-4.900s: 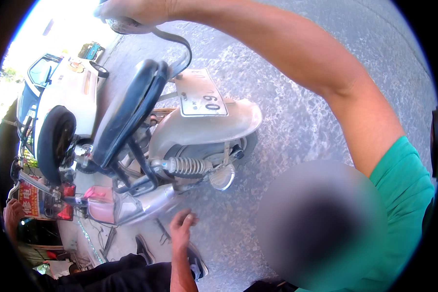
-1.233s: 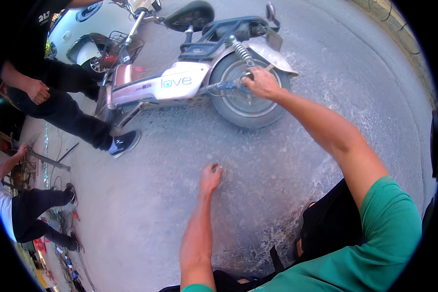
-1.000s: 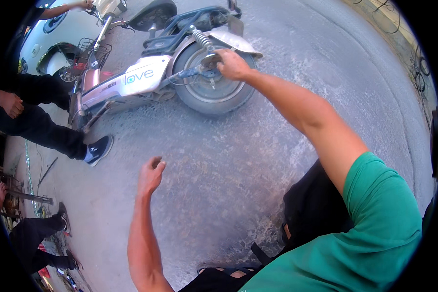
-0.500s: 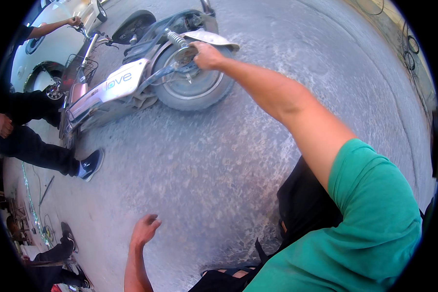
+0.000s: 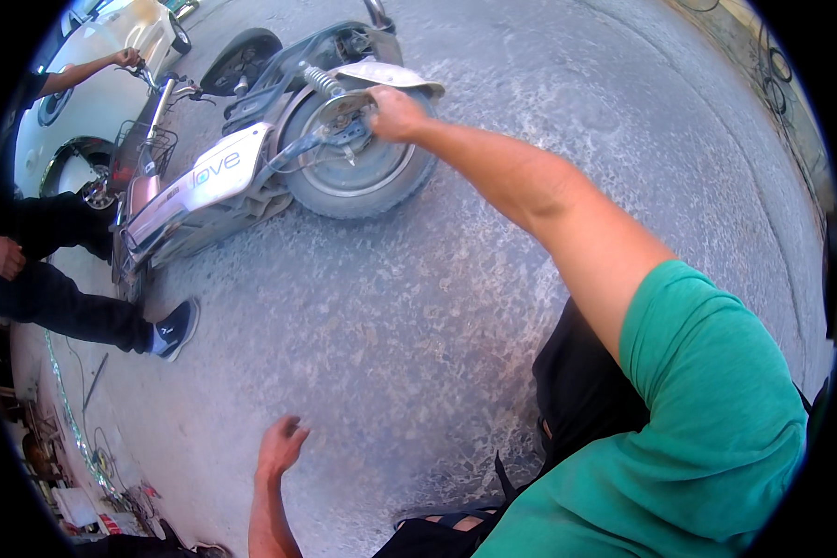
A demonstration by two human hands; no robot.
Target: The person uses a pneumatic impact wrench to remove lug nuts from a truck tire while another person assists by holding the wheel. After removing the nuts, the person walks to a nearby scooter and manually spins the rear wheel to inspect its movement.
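Observation:
My right hand (image 5: pixel 398 115) reaches out to the rear wheel (image 5: pixel 367 193) of a dusty scooter (image 5: pixel 219 177), its fingers bent in beside a round metal disc (image 5: pixel 342 104) at the hub. What the fingertips grip there is too small to make out. Close by are a coil spring shock absorber (image 5: pixel 320 79) and a pale rear mudguard (image 5: pixel 391 74). Low in the view, my left hand (image 5: pixel 281 445) hangs over the concrete, fingers loosely bent and apart, with nothing in it. Another person's hand (image 5: pixel 128 58) holds the scooter's handlebar (image 5: pixel 163 104).
That person's dark shoe (image 5: pixel 175 329) rests on the concrete floor below the scooter. A white car (image 5: pixel 112 56) stands behind at the upper left. Cables (image 5: pixel 774 79) hang by the wall at the upper right. Shiny tinsel (image 5: pixel 65 400) and clutter lie at the lower left.
The scooter sits slightly further left in view, and my right hand stays at its hub. My left hand has shifted slightly. At the lower left, another person's shoe and leg have largely slipped out of view.

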